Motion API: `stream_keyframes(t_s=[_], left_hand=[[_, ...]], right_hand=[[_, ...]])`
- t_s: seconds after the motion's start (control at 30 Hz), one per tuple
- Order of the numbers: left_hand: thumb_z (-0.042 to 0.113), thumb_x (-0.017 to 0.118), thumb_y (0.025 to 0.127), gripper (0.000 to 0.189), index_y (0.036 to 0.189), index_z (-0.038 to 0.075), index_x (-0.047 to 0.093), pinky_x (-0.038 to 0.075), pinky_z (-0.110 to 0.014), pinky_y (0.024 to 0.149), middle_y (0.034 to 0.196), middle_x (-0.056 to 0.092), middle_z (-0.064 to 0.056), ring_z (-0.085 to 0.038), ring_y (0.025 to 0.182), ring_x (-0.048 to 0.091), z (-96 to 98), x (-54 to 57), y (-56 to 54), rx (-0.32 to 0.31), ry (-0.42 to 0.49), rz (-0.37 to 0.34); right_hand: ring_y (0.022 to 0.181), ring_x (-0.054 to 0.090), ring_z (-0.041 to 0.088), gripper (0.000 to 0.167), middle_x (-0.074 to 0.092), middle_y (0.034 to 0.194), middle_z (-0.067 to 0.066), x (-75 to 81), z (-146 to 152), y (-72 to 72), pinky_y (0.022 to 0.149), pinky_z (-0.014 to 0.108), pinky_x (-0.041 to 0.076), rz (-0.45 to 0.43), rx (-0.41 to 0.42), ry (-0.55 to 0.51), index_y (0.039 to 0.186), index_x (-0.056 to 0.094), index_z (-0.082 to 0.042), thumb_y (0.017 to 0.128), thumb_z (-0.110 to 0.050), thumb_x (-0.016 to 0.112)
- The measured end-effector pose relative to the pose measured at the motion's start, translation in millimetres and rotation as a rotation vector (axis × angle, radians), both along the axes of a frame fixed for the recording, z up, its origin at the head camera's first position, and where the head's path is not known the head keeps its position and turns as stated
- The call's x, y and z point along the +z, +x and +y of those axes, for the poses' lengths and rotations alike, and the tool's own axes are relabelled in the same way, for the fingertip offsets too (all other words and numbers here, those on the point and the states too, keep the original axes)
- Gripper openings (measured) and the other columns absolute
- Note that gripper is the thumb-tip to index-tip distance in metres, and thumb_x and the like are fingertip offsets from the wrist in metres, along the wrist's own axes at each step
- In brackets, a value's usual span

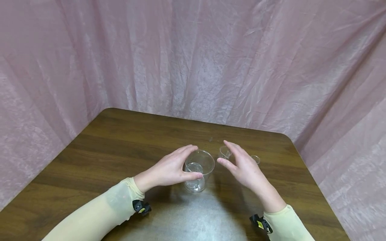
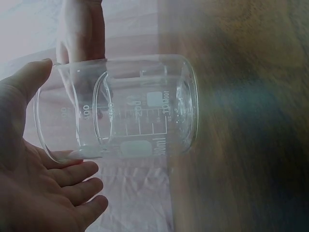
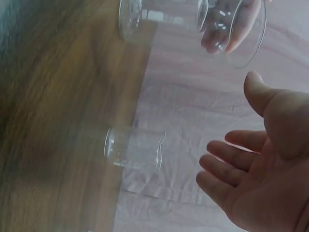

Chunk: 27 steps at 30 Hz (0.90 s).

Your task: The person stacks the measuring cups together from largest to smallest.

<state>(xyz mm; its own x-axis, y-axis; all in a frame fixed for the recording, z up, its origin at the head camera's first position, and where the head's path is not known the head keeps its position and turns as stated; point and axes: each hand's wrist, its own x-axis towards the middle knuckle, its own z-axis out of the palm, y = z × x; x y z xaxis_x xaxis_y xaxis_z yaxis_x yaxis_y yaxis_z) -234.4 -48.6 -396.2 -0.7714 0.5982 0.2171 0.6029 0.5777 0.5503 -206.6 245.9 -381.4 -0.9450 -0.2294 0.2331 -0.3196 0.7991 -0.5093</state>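
A large clear glass beaker [image 1: 208, 164] with white volume markings stands in front of me, and a smaller beaker [image 2: 104, 113] sits inside it. My left hand [image 1: 172, 167] holds the large beaker near its rim, thumb on the near side and fingers on the far side. My right hand [image 1: 241, 164] is held in the air to the right, fingers extended, thumb apart, nothing in it. Beyond its fingers a small glass beaker [image 3: 135, 149] stands on the table, partly covered by that hand in the head view.
Another small glass piece [image 1: 255, 159] shows just right of my right hand, its lower part hidden. A faint clear object [image 1: 210, 139] lies farther back on the brown wooden table [image 1: 135, 134]. Pink curtains [image 1: 193, 67] hang behind the table and at its sides.
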Motion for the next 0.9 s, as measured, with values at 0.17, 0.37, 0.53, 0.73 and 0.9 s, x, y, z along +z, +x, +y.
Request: stream_keyframes(t_s=[0.17,0.37,0.53,0.73,0.9], left_hand=[[0.062,0.083,0.091,0.099,0.166,0.007,0.047,0.041,-0.057,0.124,0.170,0.046,-0.015,-0.033,0.158,0.043,0.9,0.1,-1.0,0.002,0.002,0.002],[0.063,0.083,0.091,0.100,0.166,0.008,0.046,0.041,-0.058,0.123,0.171,0.045,-0.014,-0.033,0.158,0.042,1.7,-0.3,-0.7,0.000,-0.003,-0.010],[0.063,0.083,0.091,0.100,0.166,0.008,0.046,0.041,-0.058,0.124,0.171,0.045,-0.015,-0.033,0.158,0.043,1.0,-0.9,-1.0,-0.001,0.001,-0.012],[0.063,0.083,0.091,0.100,0.165,0.007,0.047,0.040,-0.057,0.124,0.170,0.046,-0.014,-0.032,0.158,0.042,-0.1,-1.2,-1.0,0.003,0.002,-0.001],[0.063,0.083,0.091,0.099,0.165,0.008,0.047,0.041,-0.056,0.124,0.169,0.047,-0.013,-0.031,0.158,0.043,-0.1,-0.4,-0.8,0.003,0.003,0.010]], right_hand=[[0.158,0.040,0.041,0.079,0.044,0.171,0.017,-1.3,4.6,-9.1,0.122,0.069,0.037,0.048,-0.037,0.064,0.168,0.045,-0.009,0.105,-0.047,0.075],[0.159,0.037,0.045,0.083,0.044,0.169,0.022,-6.1,10.7,-14.4,0.118,0.075,0.037,0.073,-0.080,0.117,0.167,0.045,-0.005,0.102,-0.042,0.081],[0.158,0.037,0.048,0.084,0.046,0.167,0.028,-9.9,13.0,-19.9,0.124,0.068,0.034,0.088,-0.092,0.155,0.165,0.047,-0.001,0.101,-0.042,0.082],[0.157,0.038,0.049,0.083,0.048,0.165,0.030,-9.0,13.5,-25.2,0.125,0.066,0.033,0.082,-0.102,0.197,0.163,0.048,0.000,0.102,-0.044,0.081],[0.157,0.039,0.049,0.081,0.050,0.163,0.029,-9.8,13.6,-29.9,0.127,0.063,0.031,0.074,-0.110,0.216,0.161,0.051,0.001,0.101,-0.044,0.082]])
